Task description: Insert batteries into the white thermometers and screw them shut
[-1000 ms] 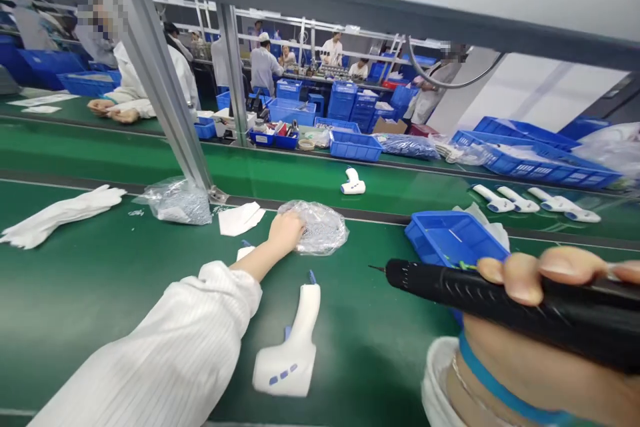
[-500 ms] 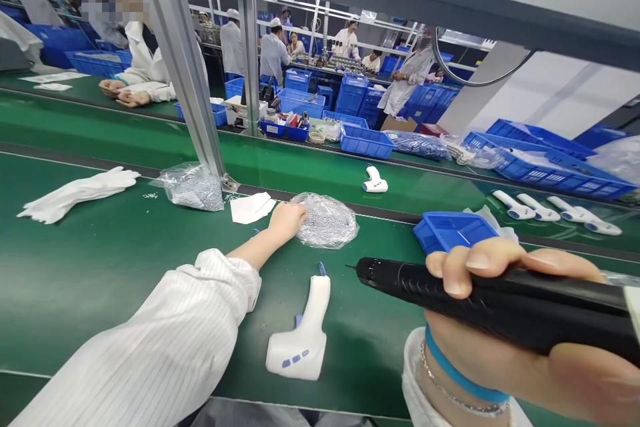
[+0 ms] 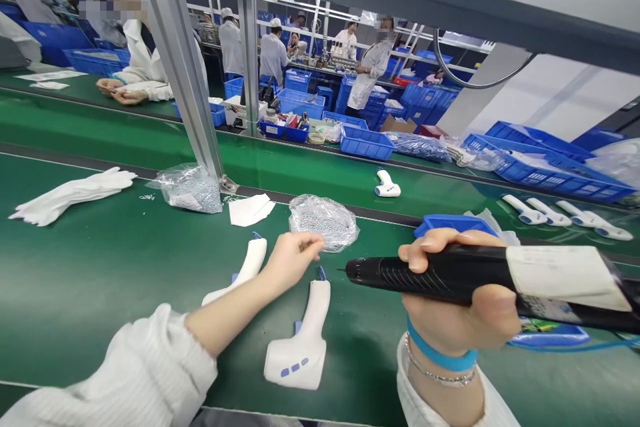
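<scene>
My right hand (image 3: 450,300) grips a black electric screwdriver (image 3: 430,273) held level, its thin bit pointing left. My left hand (image 3: 295,257) is closed in a pinch just in front of a clear plastic bag (image 3: 325,223) of small metal screws; whatever its fingertips hold is too small to make out. Below the bit lies a white infrared thermometer (image 3: 300,347) with blue buttons, a small blue part sticking up at its handle end. A second white thermometer (image 3: 253,260) lies to the left, partly hidden by my left forearm.
Another screw bag (image 3: 193,190), a white paper piece (image 3: 250,209) and white gloves (image 3: 75,193) lie along the back left. A blue tray (image 3: 435,223) stands behind my right hand. More thermometers (image 3: 547,213) rest on the belt. A metal post (image 3: 193,80) rises at left.
My left hand has drawn back from the screw bag toward me, its fingers pinched. The screwdriver has shifted slightly left. Thermometers on the belt have moved right.
</scene>
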`<state>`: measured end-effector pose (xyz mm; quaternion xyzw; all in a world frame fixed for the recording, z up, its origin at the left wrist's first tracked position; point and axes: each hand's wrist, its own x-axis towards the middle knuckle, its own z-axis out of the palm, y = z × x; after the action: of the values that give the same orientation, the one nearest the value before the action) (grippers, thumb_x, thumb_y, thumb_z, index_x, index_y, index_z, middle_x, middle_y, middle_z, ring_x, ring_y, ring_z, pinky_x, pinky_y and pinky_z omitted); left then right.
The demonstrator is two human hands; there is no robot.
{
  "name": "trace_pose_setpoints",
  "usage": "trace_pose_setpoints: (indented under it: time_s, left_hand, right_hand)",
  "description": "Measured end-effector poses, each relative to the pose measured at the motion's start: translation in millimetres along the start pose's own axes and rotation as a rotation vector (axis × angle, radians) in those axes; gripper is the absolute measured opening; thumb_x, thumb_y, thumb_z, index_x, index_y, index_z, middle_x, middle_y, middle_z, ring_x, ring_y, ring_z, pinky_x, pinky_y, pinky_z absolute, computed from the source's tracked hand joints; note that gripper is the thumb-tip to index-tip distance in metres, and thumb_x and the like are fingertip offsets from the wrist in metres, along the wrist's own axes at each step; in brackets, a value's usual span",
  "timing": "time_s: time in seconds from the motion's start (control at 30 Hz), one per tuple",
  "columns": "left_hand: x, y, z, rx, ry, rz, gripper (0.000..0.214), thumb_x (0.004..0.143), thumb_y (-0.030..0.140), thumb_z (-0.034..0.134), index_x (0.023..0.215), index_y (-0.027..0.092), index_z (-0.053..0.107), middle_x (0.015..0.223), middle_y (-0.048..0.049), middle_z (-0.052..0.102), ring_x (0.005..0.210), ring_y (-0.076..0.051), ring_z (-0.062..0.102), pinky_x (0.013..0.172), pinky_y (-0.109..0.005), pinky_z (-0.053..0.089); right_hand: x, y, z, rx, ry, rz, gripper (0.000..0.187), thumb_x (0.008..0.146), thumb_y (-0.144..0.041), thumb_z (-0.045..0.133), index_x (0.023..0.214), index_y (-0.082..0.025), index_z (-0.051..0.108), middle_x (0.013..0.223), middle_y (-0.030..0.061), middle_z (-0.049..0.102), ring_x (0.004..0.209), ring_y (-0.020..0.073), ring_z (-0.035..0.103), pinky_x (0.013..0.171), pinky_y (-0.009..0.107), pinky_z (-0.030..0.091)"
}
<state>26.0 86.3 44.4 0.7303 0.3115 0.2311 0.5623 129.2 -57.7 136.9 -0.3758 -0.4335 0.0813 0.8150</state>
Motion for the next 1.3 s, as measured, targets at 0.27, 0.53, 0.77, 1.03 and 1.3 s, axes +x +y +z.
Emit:
trace_pose_setpoints:
  time_s: [0.27, 0.53, 0.77, 1.03, 1.3]
  left_hand:
    - [-55.3, -5.7, 16.7, -0.623, 0.065, -0.334, 0.012, 0.073, 0.023, 0.063, 0.081, 0.014, 0.062, 0.079, -0.0079, 0.072, 0.061, -0.012, 0.063, 0.053, -0.020, 0.039]
    - [-60.1, -4.9, 14.7, -0.982, 0.123, -0.511, 0.004, 0.079, 0.010, 0.059, 0.076, 0.013, 0.060, 0.073, -0.0045, 0.069, 0.059, -0.007, 0.061, 0.053, -0.016, 0.040]
    - [-62.9, -6.3, 16.6, -1.084, 0.095, -0.572, 0.013, 0.084, 0.007, 0.056, 0.074, 0.014, 0.059, 0.070, -0.0030, 0.068, 0.059, -0.007, 0.062, 0.055, -0.015, 0.044]
    - [-69.8, -16.4, 10.4, -0.963, 0.007, -0.585, 0.007, 0.082, 0.010, 0.058, 0.076, 0.013, 0.058, 0.075, -0.0052, 0.070, 0.063, -0.008, 0.064, 0.055, -0.015, 0.043]
    - [-89.6, -27.7, 11.4, -0.577, -0.023, -0.317, 0.005, 0.069, 0.015, 0.070, 0.072, 0.017, 0.066, 0.065, 0.0001, 0.069, 0.063, -0.014, 0.062, 0.063, -0.022, 0.042]
  right_hand:
    - [-11.9, 7.6, 12.1, 0.078, -0.078, 0.131, 0.029, 0.076, -0.047, 0.067, 0.092, -0.025, 0.058, 0.079, -0.0014, 0.056, 0.054, 0.0095, 0.051, 0.053, 0.024, 0.046]
    - [-13.5, 1.4, 22.8, 0.131, -0.067, 0.108, 0.031, 0.073, -0.046, 0.071, 0.093, -0.024, 0.062, 0.077, -0.0009, 0.058, 0.055, 0.0097, 0.052, 0.055, 0.025, 0.045]
    - [-18.4, 4.9, 25.5, 0.139, -0.089, 0.092, 0.032, 0.075, -0.046, 0.069, 0.095, -0.023, 0.060, 0.080, -0.0004, 0.058, 0.055, 0.0100, 0.052, 0.054, 0.025, 0.045]
    - [-15.8, 10.6, 23.7, 0.158, -0.113, 0.121, 0.031, 0.075, -0.047, 0.067, 0.094, -0.022, 0.062, 0.078, -0.0016, 0.060, 0.053, 0.0084, 0.054, 0.053, 0.022, 0.047]
    - [-17.3, 35.2, 11.5, 0.081, -0.072, 0.168, 0.033, 0.075, -0.047, 0.067, 0.095, -0.022, 0.057, 0.080, 0.0005, 0.058, 0.055, 0.0107, 0.053, 0.054, 0.024, 0.046]
